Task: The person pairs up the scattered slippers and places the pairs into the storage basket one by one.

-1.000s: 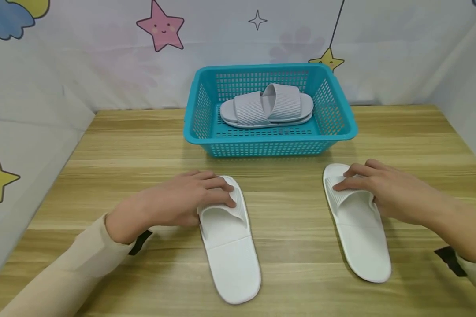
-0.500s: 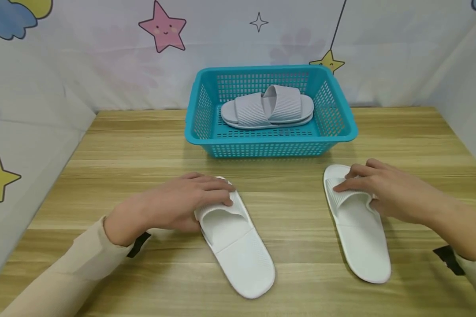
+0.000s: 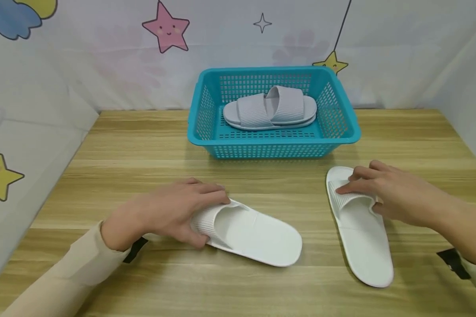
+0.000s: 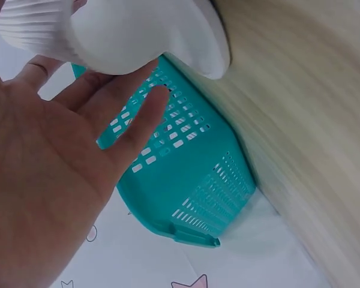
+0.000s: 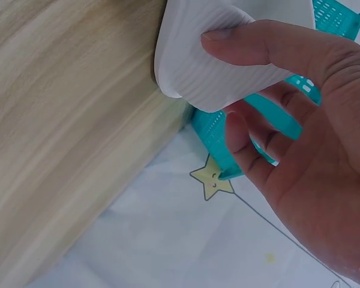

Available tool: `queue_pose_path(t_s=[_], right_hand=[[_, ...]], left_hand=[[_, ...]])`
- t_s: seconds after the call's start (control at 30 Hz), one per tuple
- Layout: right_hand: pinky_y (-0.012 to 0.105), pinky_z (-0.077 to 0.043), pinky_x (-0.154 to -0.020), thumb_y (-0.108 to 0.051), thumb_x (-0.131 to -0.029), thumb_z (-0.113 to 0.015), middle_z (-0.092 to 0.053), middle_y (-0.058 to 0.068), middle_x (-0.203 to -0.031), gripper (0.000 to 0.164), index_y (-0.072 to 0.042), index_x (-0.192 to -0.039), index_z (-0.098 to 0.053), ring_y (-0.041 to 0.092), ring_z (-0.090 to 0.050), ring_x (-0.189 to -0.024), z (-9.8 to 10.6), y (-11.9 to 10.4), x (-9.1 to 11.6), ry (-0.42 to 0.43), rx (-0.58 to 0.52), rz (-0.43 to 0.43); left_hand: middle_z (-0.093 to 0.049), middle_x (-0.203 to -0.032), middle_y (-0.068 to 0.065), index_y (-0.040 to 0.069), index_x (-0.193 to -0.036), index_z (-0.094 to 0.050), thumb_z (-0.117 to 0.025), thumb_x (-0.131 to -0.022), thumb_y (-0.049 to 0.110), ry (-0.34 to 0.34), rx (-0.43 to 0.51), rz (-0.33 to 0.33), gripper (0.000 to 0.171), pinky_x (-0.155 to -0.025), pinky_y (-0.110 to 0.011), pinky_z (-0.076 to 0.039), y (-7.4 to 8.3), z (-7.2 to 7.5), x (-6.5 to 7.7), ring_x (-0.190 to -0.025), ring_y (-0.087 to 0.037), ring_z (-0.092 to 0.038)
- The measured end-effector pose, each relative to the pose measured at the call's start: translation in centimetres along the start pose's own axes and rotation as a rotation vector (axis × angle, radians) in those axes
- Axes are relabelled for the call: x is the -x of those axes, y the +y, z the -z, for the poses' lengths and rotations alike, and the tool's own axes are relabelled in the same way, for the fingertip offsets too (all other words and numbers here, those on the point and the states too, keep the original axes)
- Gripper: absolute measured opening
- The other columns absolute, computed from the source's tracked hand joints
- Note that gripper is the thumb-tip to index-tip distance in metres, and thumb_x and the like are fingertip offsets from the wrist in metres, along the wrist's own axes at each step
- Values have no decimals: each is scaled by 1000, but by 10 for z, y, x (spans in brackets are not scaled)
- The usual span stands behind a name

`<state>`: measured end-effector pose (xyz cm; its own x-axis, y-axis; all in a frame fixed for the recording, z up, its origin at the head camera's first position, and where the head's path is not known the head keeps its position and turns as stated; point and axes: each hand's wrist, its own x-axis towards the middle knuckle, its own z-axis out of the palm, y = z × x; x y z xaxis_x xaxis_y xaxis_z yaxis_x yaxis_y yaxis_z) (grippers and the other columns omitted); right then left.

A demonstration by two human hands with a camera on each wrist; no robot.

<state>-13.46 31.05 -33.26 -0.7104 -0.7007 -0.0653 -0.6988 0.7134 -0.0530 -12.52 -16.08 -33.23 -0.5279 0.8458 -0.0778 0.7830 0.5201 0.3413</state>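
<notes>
In the head view a white slipper [image 3: 262, 237] lies slanted, its heel to the right and its toe under my left hand [image 3: 178, 209]. That hand grips it at the ribbed strap, thumb on the near side and fingers over the far side. Its toe is hidden by the hand. A second white slipper [image 3: 365, 242] lies heel toward me at the right. My right hand [image 3: 396, 191] grips its ribbed strap from the right; in the right wrist view the thumb [image 5: 228, 45] lies against the strap.
Behind the slippers a turquoise plastic basket [image 3: 273, 143] stands on the wooden table [image 3: 135, 154]. A pair of grey slippers [image 3: 258, 110] lies inside it. White cloth [image 3: 230, 44] printed with stars hangs behind and at the sides.
The left slipper has turned, its heel swinging right from pointing toward me, with my left hand turning at its toe. The right hand and its slipper have stayed nearly still.
</notes>
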Motion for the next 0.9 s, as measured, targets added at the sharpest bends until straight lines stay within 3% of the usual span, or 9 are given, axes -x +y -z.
queue_pose_path(t_s=[0.27,0.47,0.67,0.9], right_hand=[[29,-47,-67,12,-61,-87,-65,-7,-122,80,-30,-128,-78,14,-47,-94,-1,2,2,16,0,11],[32,-49,-69,9,-62,-90,-64,-6,-126,82,-33,-131,-76,17,-50,-99,-1,2,3,-7,-7,-21],[37,-54,-71,-5,-63,-97,-61,-3,-119,78,-30,-133,-75,21,-55,-104,0,2,5,-37,-1,-66],[39,-55,-71,-23,-62,-102,-56,-4,-105,72,-24,-129,-76,17,-56,-89,1,6,7,-40,-4,-132]], left_hand=[[-67,-133,1,20,-137,-64,-82,-81,42,98,-28,-63,63,-105,-49,-49,-1,-6,1,-123,-21,-64],[-67,-136,-2,19,-144,-63,-82,-82,43,128,-33,-53,69,-107,-50,-49,0,-6,5,-127,-22,-62],[-66,-138,-2,16,-148,-60,-81,-83,44,141,-37,-36,74,-107,-51,-50,1,-5,12,-128,-22,-61],[-64,-141,-2,14,-151,-58,-80,-84,44,156,-36,-24,76,-107,-52,-50,-2,-6,19,-129,-24,-61]])
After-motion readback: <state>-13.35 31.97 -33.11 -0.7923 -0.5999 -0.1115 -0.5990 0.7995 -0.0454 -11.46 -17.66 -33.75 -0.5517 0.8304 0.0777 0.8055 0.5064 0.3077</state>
